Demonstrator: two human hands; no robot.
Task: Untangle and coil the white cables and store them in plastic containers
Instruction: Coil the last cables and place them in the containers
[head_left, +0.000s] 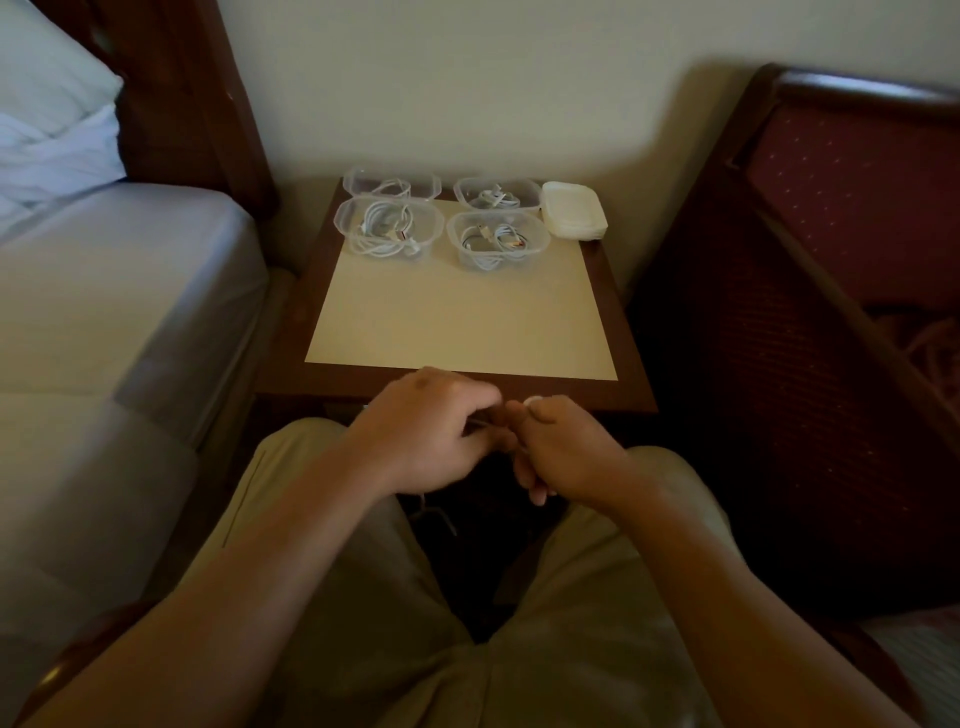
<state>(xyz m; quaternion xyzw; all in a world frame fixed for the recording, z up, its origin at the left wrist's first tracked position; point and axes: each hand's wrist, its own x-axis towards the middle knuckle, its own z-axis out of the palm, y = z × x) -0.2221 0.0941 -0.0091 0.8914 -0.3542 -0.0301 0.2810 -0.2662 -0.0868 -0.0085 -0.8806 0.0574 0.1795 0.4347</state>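
Both hands, left hand (426, 436) and right hand (563, 449), curl together around a mostly hidden white cable (532, 400); four filled containers (497, 240) sit well beyond.

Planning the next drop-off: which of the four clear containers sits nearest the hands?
The front right container, beside the lid stack; its rim reaches furthest toward the table's near edge.

A: Where's open room?
B: The table (457, 317) centre, mid-frame, lies bare.
A: Blocked where?
B: Four containers (497, 240) and stacked lids (574, 210) along its upper edge; bed (119, 291) left, chair (810, 260) right.
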